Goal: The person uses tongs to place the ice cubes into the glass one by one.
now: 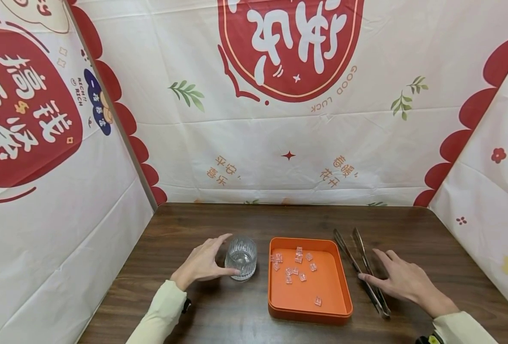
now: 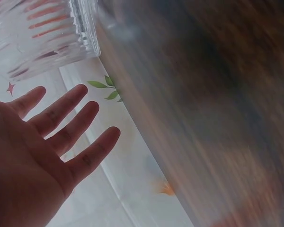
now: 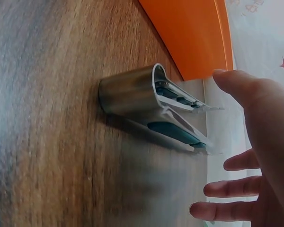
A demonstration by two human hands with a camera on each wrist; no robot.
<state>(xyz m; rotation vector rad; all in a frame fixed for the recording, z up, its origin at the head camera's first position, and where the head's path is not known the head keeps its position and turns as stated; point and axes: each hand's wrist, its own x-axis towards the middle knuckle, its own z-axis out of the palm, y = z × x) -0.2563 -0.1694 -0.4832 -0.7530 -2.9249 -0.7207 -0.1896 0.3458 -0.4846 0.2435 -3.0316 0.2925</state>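
Observation:
My left hand (image 1: 202,262) is spread beside a clear ribbed drinking glass (image 1: 241,258), its thumb reaching toward the near side. In the left wrist view the fingers stand straight and apart below the glass (image 2: 47,42); whether the thumb touches it I cannot tell. Metal tongs (image 1: 382,306) lie on the table with their two arms apart and the bend toward me. My right hand (image 1: 406,281) hovers over them from the right, fingers and thumb spread. In the right wrist view a gap shows between that hand (image 3: 270,123) and the tongs (image 3: 128,92).
Between the hands sits a shallow orange tray (image 1: 292,301) with several small clear cubes (image 1: 302,276) scattered inside. All of it stands on a dark wooden table (image 1: 219,315). White printed cloth (image 1: 254,134) hangs behind the table and at both sides.

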